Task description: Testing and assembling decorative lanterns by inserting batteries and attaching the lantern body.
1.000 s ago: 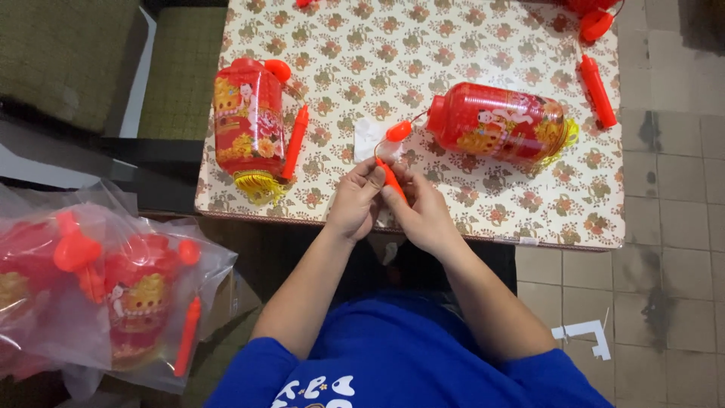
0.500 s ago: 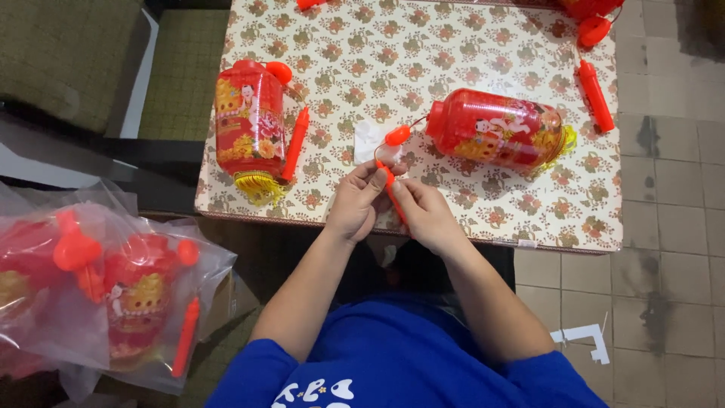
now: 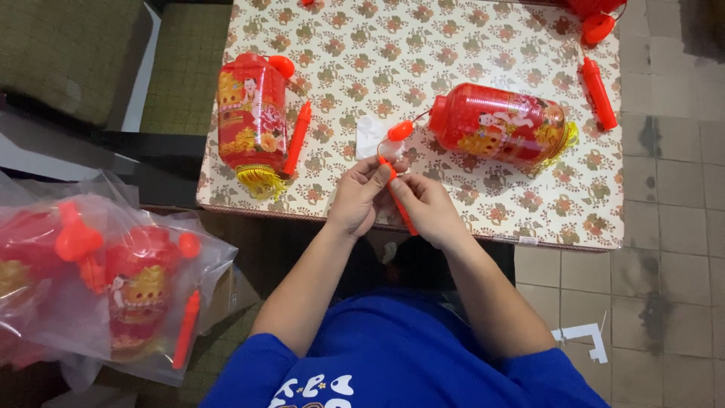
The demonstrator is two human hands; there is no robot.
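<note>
Item: red stick [image 3: 398,198], pinched between my left hand [image 3: 361,195] and right hand [image 3: 427,205] at the near desk [image 3: 453,45] edge, as half a second earlier. Lantern [image 3: 502,125] lay right; second lantern [image 3: 251,113] far left. Little had changed; fitting unfinished.

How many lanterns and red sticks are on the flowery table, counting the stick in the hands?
Red plastic barrel-shaped lanterns: 2
Red plastic handle sticks: 3, one held by both the left hand and right hand
Total: 5
</note>
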